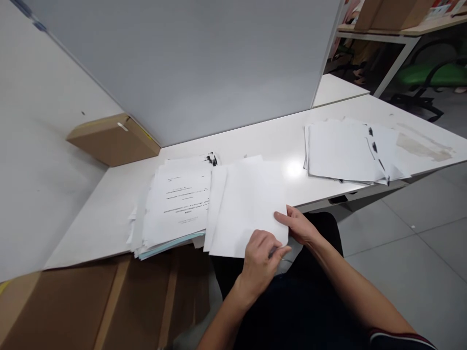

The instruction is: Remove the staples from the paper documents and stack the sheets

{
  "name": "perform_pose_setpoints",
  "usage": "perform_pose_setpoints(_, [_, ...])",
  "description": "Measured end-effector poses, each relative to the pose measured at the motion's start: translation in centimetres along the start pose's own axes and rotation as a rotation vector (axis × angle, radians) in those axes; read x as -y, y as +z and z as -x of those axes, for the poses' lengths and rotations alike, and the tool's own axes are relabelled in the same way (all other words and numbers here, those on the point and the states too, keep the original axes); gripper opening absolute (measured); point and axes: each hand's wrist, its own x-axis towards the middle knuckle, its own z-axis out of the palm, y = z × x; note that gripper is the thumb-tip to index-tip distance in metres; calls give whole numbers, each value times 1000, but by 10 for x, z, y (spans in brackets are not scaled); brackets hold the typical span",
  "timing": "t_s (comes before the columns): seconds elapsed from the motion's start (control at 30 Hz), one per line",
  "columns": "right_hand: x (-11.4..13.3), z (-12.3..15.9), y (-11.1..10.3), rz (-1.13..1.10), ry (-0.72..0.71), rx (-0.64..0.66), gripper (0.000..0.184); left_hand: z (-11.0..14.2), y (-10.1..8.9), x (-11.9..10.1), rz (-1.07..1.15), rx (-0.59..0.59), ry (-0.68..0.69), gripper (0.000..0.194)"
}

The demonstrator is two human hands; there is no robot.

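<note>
A blank white sheaf of paper (248, 204) lies on the white desk (109, 214), its near corner hanging over the front edge. My right hand (297, 226) pinches that near right corner, fingers closed on the paper. My left hand (260, 260) is curled at the sheaf's bottom edge, closed around a small dark object that I cannot make out. To the left lies a thick pile of printed pages (175, 209) with some pale blue sheets at the bottom. A second spread stack of papers (346, 150) with black binder clips lies at the desk's right end.
A grey partition panel (189, 63) stands along the desk's back. One cardboard box (113, 138) sits at the back left corner, and larger cardboard boxes (91, 306) stand below the front edge. A green chair (430, 75) and another table are at far right.
</note>
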Motion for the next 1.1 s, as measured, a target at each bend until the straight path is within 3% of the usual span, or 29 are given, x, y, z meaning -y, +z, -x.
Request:
perform_pose_setpoints(0.07, [-3,4,-13,35,-27,-65,39,4,0,2,12,21,40,9])
perform_pose_setpoints(0.13, [-5,10,-27,80,-33,-130,37,12,-9,10,-16,-37,3,8])
perform_pose_setpoints(0.27, [-4,25,-59,152,3,-212,38,39,-36,41,-202,-289,-309,29])
perform_pose_setpoints(0.37, [-2,37,-79,214,35,-265,36,55,-47,63,-154,-155,-674,36])
perform_pose_setpoints(0.43, [-2,46,-87,253,73,-269,37,57,-44,72,60,-32,-847,37])
perform_pose_setpoints(0.5, [-3,53,-91,265,105,-242,41,54,-33,76,359,-4,-933,44])
perform_pose_setpoints(0.6, [-6,62,-94,273,134,-180,45,40,-11,77,695,-107,-946,44])
perform_pose_setpoints(0.67, [-8,64,-95,298,148,-170,44,31,1,76,780,-215,-913,39])
perform_pose_setpoints(0.77, [-9,62,-99,357,159,-223,45,23,11,76,815,-266,-868,37])
perform_pose_setpoints(0.93, [-3,53,-99,389,52,-302,39,22,9,74,762,-152,-852,38])
perform_pose_setpoints(1.1, [-6,46,-86,397,-1,-308,35,25,8,67,683,-236,-824,42])
